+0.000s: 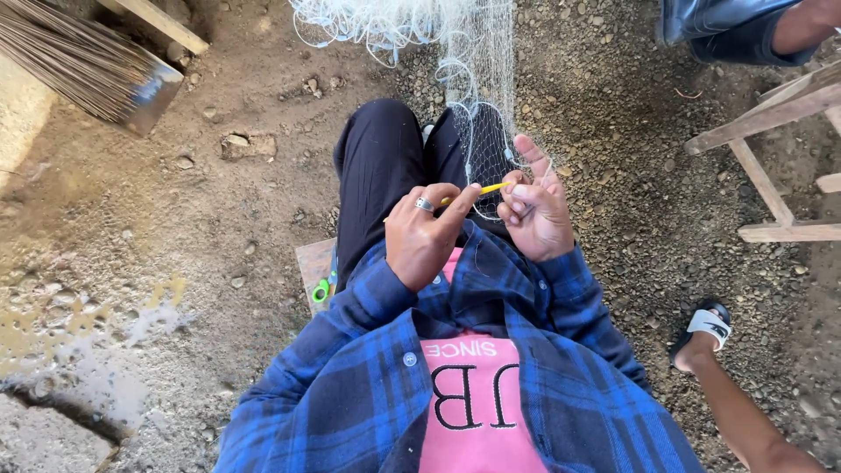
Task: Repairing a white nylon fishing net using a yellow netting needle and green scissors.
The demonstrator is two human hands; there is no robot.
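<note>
left hand [427, 235] grasps a yellow needle [480, 190]; right hand [536, 210] pinches net [484, 131] just beside the needle. slack mesh could snag the needle tip or slip free.

The ground [219, 201] is bare packed dirt strewn with small stones and gravel, and a wooden seat [314, 267] sits on it. Far up-left of that seat lies a broom [83, 61]. Below and left of the seat is a pale wet patch [96, 368]. Well to its right stands a wooden frame [771, 158], and a sandalled foot [701, 337] rests lower right.
</note>
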